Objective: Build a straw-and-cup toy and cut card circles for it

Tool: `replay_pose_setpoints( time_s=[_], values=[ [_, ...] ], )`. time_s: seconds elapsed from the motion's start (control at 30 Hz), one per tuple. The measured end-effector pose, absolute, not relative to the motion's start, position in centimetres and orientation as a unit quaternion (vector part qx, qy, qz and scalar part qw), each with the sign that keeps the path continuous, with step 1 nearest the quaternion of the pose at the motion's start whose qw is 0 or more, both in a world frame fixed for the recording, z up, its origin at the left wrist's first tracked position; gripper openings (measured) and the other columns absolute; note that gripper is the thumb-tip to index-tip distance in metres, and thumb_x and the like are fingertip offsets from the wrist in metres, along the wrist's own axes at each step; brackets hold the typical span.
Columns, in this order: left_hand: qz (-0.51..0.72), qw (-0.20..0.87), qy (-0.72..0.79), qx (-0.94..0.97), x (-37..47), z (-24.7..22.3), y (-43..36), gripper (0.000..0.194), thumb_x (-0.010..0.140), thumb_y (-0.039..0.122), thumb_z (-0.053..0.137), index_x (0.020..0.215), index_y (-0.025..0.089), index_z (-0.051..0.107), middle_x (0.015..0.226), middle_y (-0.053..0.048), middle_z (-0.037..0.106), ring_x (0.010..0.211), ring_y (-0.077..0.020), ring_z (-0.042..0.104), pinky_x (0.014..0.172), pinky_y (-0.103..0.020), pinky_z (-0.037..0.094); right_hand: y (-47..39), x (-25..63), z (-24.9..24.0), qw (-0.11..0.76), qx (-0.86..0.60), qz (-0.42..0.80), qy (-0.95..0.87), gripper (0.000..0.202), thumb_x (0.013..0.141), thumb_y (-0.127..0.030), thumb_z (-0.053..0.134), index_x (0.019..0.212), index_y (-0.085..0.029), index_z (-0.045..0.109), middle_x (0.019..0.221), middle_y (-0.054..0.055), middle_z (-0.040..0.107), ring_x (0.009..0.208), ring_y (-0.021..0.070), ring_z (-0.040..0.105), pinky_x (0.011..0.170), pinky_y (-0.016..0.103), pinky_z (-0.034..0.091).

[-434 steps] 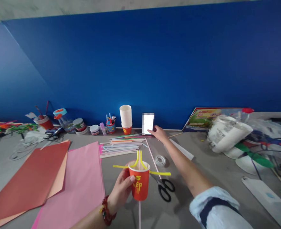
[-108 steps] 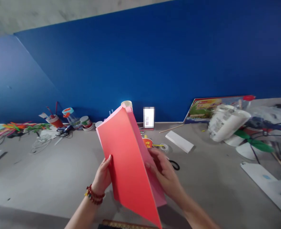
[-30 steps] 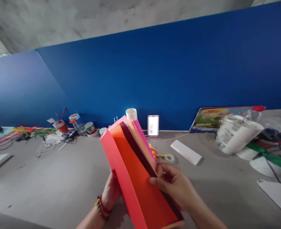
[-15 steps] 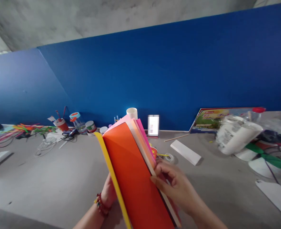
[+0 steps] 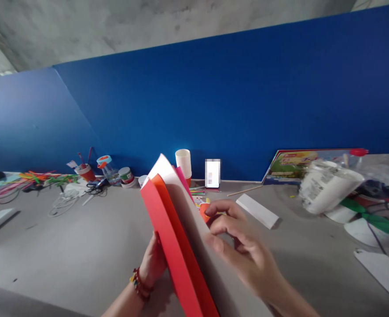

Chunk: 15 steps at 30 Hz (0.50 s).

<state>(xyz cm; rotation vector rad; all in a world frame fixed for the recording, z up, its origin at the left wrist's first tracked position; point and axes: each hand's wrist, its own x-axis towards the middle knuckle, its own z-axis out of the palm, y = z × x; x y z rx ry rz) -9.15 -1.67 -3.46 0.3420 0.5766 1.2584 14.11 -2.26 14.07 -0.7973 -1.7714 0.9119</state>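
Observation:
A stack of coloured paper sheets (image 5: 173,237) stands tilted in front of me, red and orange on the left, a pale sheet (image 5: 211,259) facing right and a strip of pink behind. My left hand (image 5: 154,259), with a beaded bracelet at the wrist, grips the stack from its left side, the fingers partly hidden behind it. My right hand (image 5: 237,242) is at the stack's right edge, slightly blurred, fingers bent and apart, the thumb close to the pale sheet. Whether that thumb touches the sheet I cannot tell. Just beyond the right fingertips is an orange paper cup (image 5: 204,211).
White paper cups (image 5: 183,163) and a phone (image 5: 212,173) stand by the blue partition (image 5: 214,97). To the right lie a folded white strip (image 5: 257,211) and wrapped cups (image 5: 329,185). Pipe cleaners (image 5: 36,178), a paint jar (image 5: 126,176) and a cable (image 5: 64,202) sit left.
The sheets have been leafed over: the yellow edge and broad orange face gave way to red, orange and a pale sheet. My right hand has loosened from the edge, its fingers lifting.

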Motion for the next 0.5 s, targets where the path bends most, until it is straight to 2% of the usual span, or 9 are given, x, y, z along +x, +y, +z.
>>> replay_pose_setpoints(
  time_s=[0.07,0.13,0.23,0.33,0.4,0.47,0.5],
  values=[
    [0.597,0.726,0.300,0.166,-9.6,-3.2,-1.3,0.042,0.078,0.050,0.073,0.107,0.019,0.073,0.102,-0.009,0.078,0.094,-0.0286,0.073,0.090,-0.040,0.057,-1.9,15.1,15.1,0.438,-0.353,0.346,-0.751,0.024,0.095,-0.037,0.053,0.076,-0.023,0.058,0.084,0.004,0.060,0.078,0.0189,0.057,0.064,0.027,0.044],
    [0.630,0.673,0.341,0.185,-10.5,-2.7,-0.9,0.038,0.074,0.043,0.078,0.104,0.021,0.073,0.100,-0.008,0.079,0.088,-0.0267,0.075,0.083,-0.037,0.059,-1.4,16.5,16.2,0.405,-0.387,0.323,-0.762,0.026,0.096,-0.042,0.050,0.077,-0.024,0.056,0.068,0.000,0.054,0.061,0.0156,0.051,0.054,0.025,0.038],
    [0.670,0.590,0.397,0.214,-13.0,-1.2,-0.6,0.039,0.059,0.032,0.089,0.093,0.021,0.074,0.087,-0.005,0.080,0.074,-0.0235,0.075,0.069,-0.029,0.061,-0.5,18.9,18.0,0.393,-0.443,0.229,-0.773,0.029,0.097,-0.046,0.048,0.080,-0.023,0.056,0.066,-0.001,0.053,0.058,0.0142,0.047,0.053,0.025,0.035],
    [0.626,0.554,0.470,0.282,-16.7,1.5,-1.0,0.038,0.056,0.029,0.090,0.088,0.018,0.075,0.081,-0.006,0.079,0.069,-0.0246,0.074,0.065,-0.029,0.061,0.4,21.5,19.8,0.402,-0.470,0.144,-0.772,0.036,0.094,-0.055,0.050,0.079,-0.023,0.057,0.064,-0.001,0.051,0.058,0.0135,0.046,0.053,0.026,0.034],
    [0.559,0.531,0.551,0.320,-19.8,3.9,-1.7,0.032,0.059,0.026,0.089,0.085,0.015,0.075,0.077,-0.005,0.079,0.065,-0.0241,0.074,0.059,-0.028,0.060,1.1,23.2,20.8,0.420,-0.479,0.136,-0.759,0.047,0.086,-0.068,0.052,0.077,-0.023,0.059,0.064,-0.001,0.052,0.058,0.0129,0.047,0.054,0.027,0.035],
    [0.538,0.489,0.614,0.308,-22.9,6.2,-2.6,0.033,0.058,0.025,0.089,0.085,0.013,0.074,0.073,-0.005,0.079,0.060,-0.0235,0.073,0.053,-0.026,0.059,1.7,25.0,21.4,0.452,-0.522,0.129,-0.711,0.060,0.072,-0.081,0.055,0.076,-0.022,0.062,0.069,0.001,0.057,0.061,0.0124,0.050,0.056,0.029,0.036],
    [0.527,0.477,0.636,0.301,-24.4,7.2,-3.0,0.033,0.063,0.024,0.086,0.091,0.013,0.072,0.072,-0.003,0.078,0.061,-0.0232,0.073,0.052,-0.027,0.058,1.9,25.8,21.6,0.482,-0.555,0.112,-0.669,0.064,0.065,-0.084,0.056,0.079,-0.021,0.064,0.071,0.001,0.059,0.061,0.0117,0.051,0.057,0.031,0.036]
  ],
)
